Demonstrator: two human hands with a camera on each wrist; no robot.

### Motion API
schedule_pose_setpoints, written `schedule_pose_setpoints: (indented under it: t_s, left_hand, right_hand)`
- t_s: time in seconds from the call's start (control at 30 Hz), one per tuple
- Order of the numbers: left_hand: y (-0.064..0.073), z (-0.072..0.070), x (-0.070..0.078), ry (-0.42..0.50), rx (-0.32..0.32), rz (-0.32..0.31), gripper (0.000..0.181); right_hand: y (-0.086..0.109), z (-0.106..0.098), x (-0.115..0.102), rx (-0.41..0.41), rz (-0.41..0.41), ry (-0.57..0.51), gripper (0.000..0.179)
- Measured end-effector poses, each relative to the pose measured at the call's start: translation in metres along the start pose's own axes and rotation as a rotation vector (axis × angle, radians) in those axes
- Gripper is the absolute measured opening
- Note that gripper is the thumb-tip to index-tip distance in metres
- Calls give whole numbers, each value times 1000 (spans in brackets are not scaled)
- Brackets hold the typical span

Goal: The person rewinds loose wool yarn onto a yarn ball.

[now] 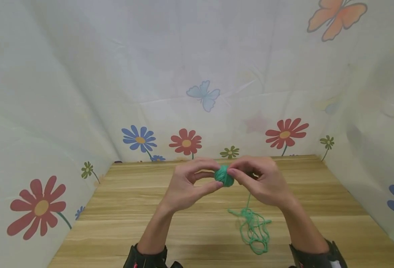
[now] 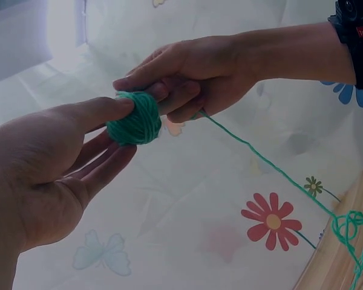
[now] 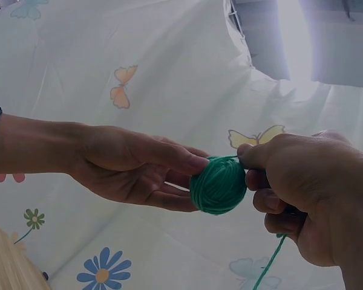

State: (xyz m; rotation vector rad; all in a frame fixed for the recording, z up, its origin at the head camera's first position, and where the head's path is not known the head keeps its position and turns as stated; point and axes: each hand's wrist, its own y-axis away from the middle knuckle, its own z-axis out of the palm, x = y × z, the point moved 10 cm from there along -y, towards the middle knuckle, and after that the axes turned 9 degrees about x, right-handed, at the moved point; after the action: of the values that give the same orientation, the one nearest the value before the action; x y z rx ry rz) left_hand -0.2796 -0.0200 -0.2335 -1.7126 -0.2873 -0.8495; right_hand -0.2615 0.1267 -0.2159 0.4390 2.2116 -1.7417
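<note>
holding a small ball of green yarn [image 1: 223, 175] in the middle of the head view, just above the desk [image 1: 123, 208], both hands meet around it. the ball is round and tightly wound, its strands lying in crossing bands with a soft, fuzzy, matte surface. the left hand [image 1: 187, 188] has it in its grip, thumb on top and fingertips underneath, the fingers long and only lightly bent. the right hand [image 1: 264, 182] is curled, its thumb and forefinger pinching the strand right at the ball's upper edge, seen most plainly in the right wrist view. from under the right hand a thin green strand [image 2: 272, 166] runs down and to the lower right of the left wrist view, taut and straight, to a loose tangle of yarn [image 1: 254, 230] lying in limp loops on the desk at lower centre-right of the head view. the desk is pale wood with long straight grain. behind and to both sides hangs a thin, creased white sheet [image 1: 83, 74] printed with flat red and blue flowers and butterflies. dark wrist straps [image 1: 146, 258] show at the bottom edge
</note>
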Motion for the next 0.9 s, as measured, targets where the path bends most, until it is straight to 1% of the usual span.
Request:
schedule_pose_setpoints:
  t_s: [0.2, 0.37, 0.57, 0.73, 0.9]
  left_hand:
    - [1, 4, 1, 23, -34, -4, 38]
    - [1, 7, 2, 67, -58, -11, 38]
    - [4, 7, -2, 111, -75, -12, 39]
    - [7, 6, -9, 143, -81, -11, 40]
    - [6, 4, -9, 176, -62, 2, 38]
  right_hand:
    - [1, -3, 9, 26, 22, 25, 3]
    - [4, -4, 19, 28, 19, 39, 6]
    - [6, -2, 29, 18, 27, 79, 9]
    - [6, -2, 37, 36, 90, 123, 3]
    - [7, -1, 44, 25, 179, 189, 12]
